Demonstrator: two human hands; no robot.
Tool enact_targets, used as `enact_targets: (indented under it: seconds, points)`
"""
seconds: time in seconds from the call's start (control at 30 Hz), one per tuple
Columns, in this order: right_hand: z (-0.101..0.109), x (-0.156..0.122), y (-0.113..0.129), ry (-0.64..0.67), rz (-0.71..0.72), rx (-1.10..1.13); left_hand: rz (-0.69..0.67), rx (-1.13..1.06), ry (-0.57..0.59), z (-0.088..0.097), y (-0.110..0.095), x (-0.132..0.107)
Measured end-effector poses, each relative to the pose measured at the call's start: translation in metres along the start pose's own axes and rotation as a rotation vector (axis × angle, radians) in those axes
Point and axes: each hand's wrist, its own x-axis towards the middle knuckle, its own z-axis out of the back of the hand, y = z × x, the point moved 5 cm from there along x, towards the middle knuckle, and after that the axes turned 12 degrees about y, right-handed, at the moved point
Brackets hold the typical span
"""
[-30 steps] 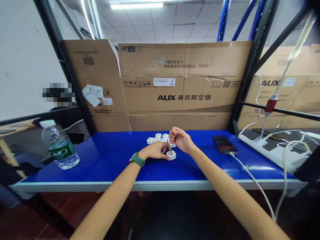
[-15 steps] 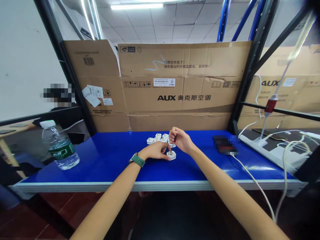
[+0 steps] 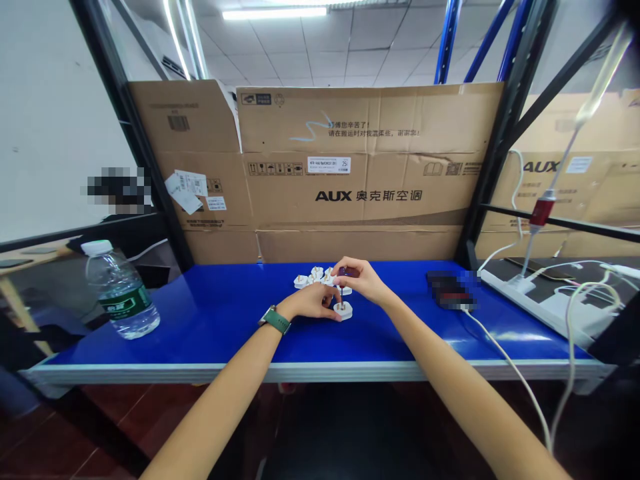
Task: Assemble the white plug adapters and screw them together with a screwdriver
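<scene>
My left hand [image 3: 313, 300], palm down, has its thumb and index finger against a white plug [image 3: 344, 312] lying on the blue tabletop with its metal pins up. Above that plug, my right hand [image 3: 367, 281] grips a screwdriver [image 3: 349, 272] by its dark handle. The shaft points straight down to the plug; its tip is too small to make out. Just behind my hands sits a cluster of several more white plugs [image 3: 301, 282], pins up, partly hidden by my fingers.
A water bottle [image 3: 120, 293] stands at the left. On the right lie a dark device [image 3: 447, 290] with a white cable and a power strip [image 3: 543, 310]. Cardboard [image 3: 370, 227] walls off the back of the blue table [image 3: 220, 320]. Another person sits beyond the left side.
My right hand's fingers have opened out from a tight curl and turned around the screwdriver, so its handle now shows. My left hand and the plug have stayed in place.
</scene>
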Motion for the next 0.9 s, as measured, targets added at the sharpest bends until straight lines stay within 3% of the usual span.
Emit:
enact_targets:
  seconds: [0.17,0.4,0.6,0.77,0.9]
  points:
    - [0.003,-0.001,0.0,-0.024,0.019,-0.074,0.026,0.024,0.017,0.0,-0.001,-0.001]
    - [0.003,-0.002,0.01,-0.032,0.066,-0.428,0.028,0.024,0.02,0.0,-0.001,0.0]
    - [0.006,-0.002,0.007,0.015,0.007,-0.243,0.06,0.013,0.029,-0.001,0.0,0.0]
    - [0.014,-0.002,0.004,-0.114,-0.061,-0.397,0.078,0.03,0.027,0.0,-0.002,-0.001]
    - [0.014,-0.003,0.003,-0.111,-0.038,-0.453,0.065,0.018,0.034,0.0,-0.002,-0.001]
